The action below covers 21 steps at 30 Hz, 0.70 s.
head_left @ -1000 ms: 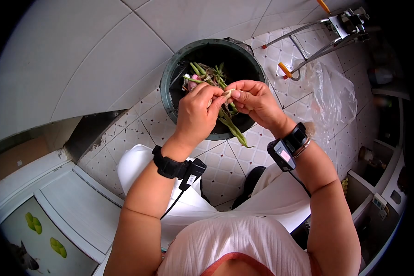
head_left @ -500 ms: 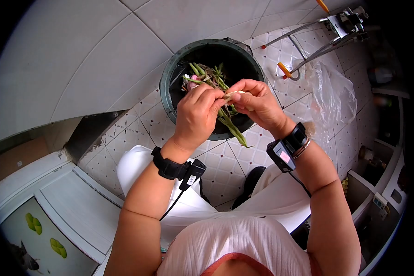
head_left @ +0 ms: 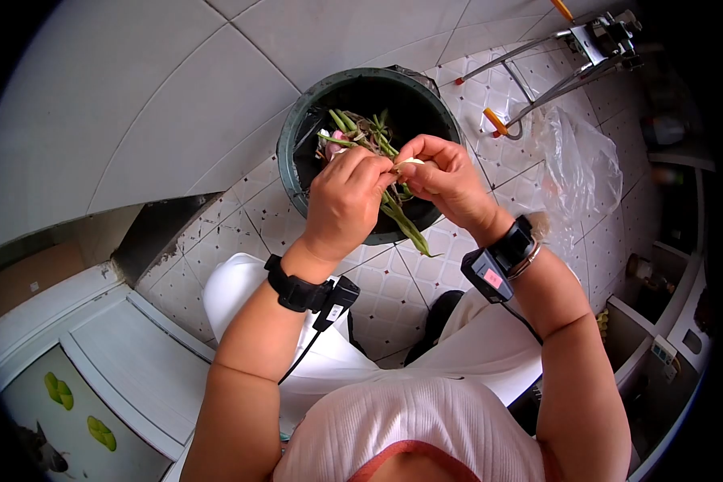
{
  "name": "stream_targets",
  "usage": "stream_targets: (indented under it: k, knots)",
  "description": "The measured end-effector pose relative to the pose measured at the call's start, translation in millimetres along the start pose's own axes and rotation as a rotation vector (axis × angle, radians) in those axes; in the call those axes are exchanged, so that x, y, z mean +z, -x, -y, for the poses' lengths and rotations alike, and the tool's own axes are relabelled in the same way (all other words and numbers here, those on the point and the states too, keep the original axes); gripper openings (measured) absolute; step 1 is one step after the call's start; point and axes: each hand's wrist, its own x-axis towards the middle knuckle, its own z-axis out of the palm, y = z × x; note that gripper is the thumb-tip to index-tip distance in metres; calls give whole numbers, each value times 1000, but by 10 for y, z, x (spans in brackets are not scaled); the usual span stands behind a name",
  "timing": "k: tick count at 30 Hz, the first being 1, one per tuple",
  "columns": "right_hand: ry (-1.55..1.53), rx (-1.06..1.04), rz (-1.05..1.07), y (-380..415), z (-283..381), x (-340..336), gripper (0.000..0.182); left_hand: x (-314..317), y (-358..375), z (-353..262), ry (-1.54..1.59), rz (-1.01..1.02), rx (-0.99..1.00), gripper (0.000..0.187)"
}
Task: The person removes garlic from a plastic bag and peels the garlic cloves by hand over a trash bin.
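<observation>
Over a dark green bin, my two hands meet with their fingertips close together. A small pale garlic clove sits pinched between the thumb and fingers of my right hand. My left hand is closed, its thumb and index finger pinching at the clove's near end; the other fingers curl under. Below them in the bin lie green stalks and purplish-white garlic skins. One long green leaf hangs over the bin's near rim.
A tiled wall rises behind the bin. To the right stand a metal folding frame and a crumpled clear plastic bag on the tiled floor. A white cabinet is at the left, open shelves at the right.
My right hand has turned slightly at the wrist, and more of the clove's white surface shows. My left hand stays nearly in place, still pinching.
</observation>
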Motion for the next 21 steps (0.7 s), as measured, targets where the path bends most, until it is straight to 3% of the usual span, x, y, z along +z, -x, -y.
stream_targets:
  k: [15, 21]
  knots:
    - [250, -84, -105, 3, 7, 34, 15, 30, 9, 22, -32, -69, -28, 11]
    - [45, -27, -58, -4, -34, -22, 12, 27, 5, 64, -19, -88, -127, 5]
